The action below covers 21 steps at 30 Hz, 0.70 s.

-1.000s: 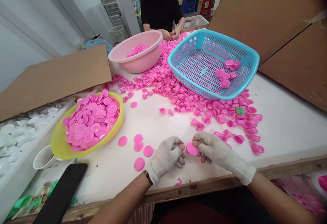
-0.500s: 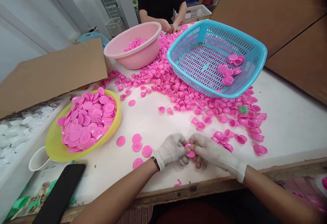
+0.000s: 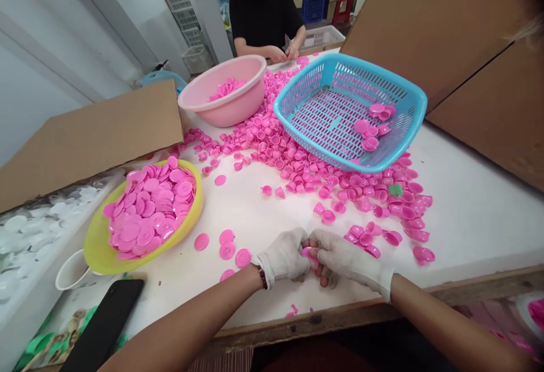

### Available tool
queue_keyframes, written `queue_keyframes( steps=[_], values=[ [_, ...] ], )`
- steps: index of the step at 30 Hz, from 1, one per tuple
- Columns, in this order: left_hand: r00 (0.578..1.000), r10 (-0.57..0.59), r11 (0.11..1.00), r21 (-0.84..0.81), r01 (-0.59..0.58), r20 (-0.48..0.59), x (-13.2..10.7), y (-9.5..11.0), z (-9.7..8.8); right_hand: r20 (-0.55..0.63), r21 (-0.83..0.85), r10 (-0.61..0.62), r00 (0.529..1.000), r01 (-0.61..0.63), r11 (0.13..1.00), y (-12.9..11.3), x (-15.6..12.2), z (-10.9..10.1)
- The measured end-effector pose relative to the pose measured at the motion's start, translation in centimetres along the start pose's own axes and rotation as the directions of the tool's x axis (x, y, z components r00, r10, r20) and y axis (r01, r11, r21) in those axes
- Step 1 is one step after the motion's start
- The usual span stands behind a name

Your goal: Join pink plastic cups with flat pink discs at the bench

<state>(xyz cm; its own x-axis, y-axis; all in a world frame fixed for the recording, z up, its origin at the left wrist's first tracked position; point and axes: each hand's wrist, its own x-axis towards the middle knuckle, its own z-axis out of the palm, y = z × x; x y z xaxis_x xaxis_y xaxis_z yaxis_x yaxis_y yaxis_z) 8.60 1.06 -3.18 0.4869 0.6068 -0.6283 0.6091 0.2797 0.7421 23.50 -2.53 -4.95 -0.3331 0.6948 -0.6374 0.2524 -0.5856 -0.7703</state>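
Observation:
My left hand [image 3: 284, 256] and my right hand [image 3: 344, 259], both in white gloves, are pressed together near the table's front edge. Their fingers are closed around a small pink plastic piece [image 3: 307, 253], mostly hidden between them. Loose flat pink discs [image 3: 227, 250] lie just left of my left hand. Pink cup-shaped caps [image 3: 365, 233] lie just right of my right hand, at the edge of a large pile [image 3: 297, 162].
A yellow bowl [image 3: 97, 247] of pink discs stands at the left. A blue basket [image 3: 408, 145] holds a few pink parts, and a pink basin [image 3: 238, 106] stands behind. A black phone [image 3: 104, 326] lies at the front left. Another person sits opposite. Cardboard stands on both sides.
My hands have closed together over the pink piece, which showed openly between them a second ago. They have shifted slightly left and toward me.

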Motion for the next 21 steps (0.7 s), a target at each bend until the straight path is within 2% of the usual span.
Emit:
queue_keyframes(
  steps=[2,5,7,8,9,10,11,12,13,15,16,17,19,21],
  values=[
    [0.998,0.047,0.997,0.060,-0.045,-0.028,-0.4,0.1,0.1,0.016,-0.028,-0.021,1.000,0.021,0.999,-0.2,0.0,0.0],
    [0.970,0.212,0.961,0.208,-0.185,-0.119,-1.8,-0.3,-0.3,-0.003,-0.076,-0.066,0.998,0.066,0.995,-1.2,-0.5,-0.5],
    [0.930,0.291,0.919,0.337,-0.206,-0.224,-3.2,-0.8,-1.3,-0.082,-0.056,-0.164,0.983,0.160,0.986,-2.6,-1.4,-1.4],
    [0.906,0.307,0.899,0.402,-0.174,-0.292,-4.0,-1.1,-2.0,-0.153,-0.013,-0.247,0.957,0.248,0.969,-3.5,-2.0,-2.1],
    [0.879,0.312,0.876,0.467,-0.120,-0.360,-4.9,-1.5,-2.8,-0.253,0.050,-0.351,0.902,0.374,0.926,-4.5,-2.7,-3.0],
    [0.855,0.314,0.847,0.529,-0.055,-0.414,-5.7,-2.0,-3.7,-0.398,0.125,-0.446,0.802,0.529,0.839,-5.3,-3.3,-3.9],
    [0.842,0.312,0.810,0.586,0.006,-0.440,-6.4,-2.5,-4.5,-0.479,0.147,-0.492,0.727,0.619,0.771,-6.0,-3.9,-4.8],
    [0.843,0.304,0.767,0.639,0.060,-0.445,-7.0,-3.1,-5.1,-0.534,0.124,-0.515,0.670,0.665,0.737,-6.4,-4.2,-5.6],
    [0.852,0.289,0.721,0.685,0.107,-0.437,-7.4,-3.7,-5.7,-0.558,0.064,-0.531,0.638,0.671,0.739,-6.4,-4.4,-6.3],
    [0.871,0.247,0.635,0.750,0.187,-0.426,-7.8,-4.8,-6.1,-0.510,-0.186,-0.584,0.632,0.582,0.792,-5.6,-4.2,-6.9],
    [0.871,0.229,0.602,0.766,0.224,-0.434,-7.7,-5.2,-6.1,-0.449,-0.359,-0.623,0.641,0.509,0.782,-4.9,-3.8,-6.9],
    [0.865,0.219,0.582,0.772,0.256,-0.452,-7.6,-5.5,-5.9,-0.370,-0.538,-0.661,0.652,0.430,0.725,-4.0,-3.3,-6.7],
    [0.846,0.222,0.599,0.753,0.273,-0.484,-7.2,-5.7,-5.3,-0.221,-0.820,-0.707,0.672,0.264,0.508,-2.4,-2.2,-6.1],
    [0.829,0.249,0.687,0.694,0.214,-0.501,-6.5,-5.3,-4.6,-0.148,-0.952,-0.707,0.692,0.095,0.291,-1.4,-1.3,-5.3]
  ],
)
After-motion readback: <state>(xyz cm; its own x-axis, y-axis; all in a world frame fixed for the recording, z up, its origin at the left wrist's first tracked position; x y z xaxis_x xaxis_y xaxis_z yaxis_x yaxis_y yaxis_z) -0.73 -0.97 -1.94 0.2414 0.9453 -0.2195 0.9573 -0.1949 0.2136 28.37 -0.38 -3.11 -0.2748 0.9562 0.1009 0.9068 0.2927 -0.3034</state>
